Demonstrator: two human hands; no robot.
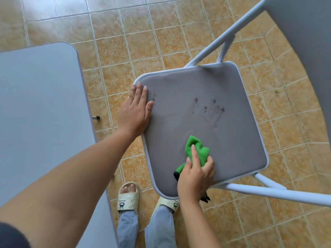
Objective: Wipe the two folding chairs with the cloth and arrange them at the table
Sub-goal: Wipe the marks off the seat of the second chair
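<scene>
A grey folding chair with a white tube frame stands unfolded in front of me; its seat (223, 133) carries purple smears near the middle. My left hand (137, 111) lies flat with fingers spread on the seat's left edge. My right hand (196, 176) presses a crumpled green cloth (198, 149) onto the near part of the seat. The chair's backrest (308, 33) rises at the top right. The grey table (35, 108) fills the left side. Only one chair is in view.
Orange tiled floor (143, 42) surrounds the chair and table. My feet in cream slippers (128, 197) stand between table and chair. A table leg foot (95, 117) shows on the floor by the table's edge. The chair's white legs (279, 191) stretch right.
</scene>
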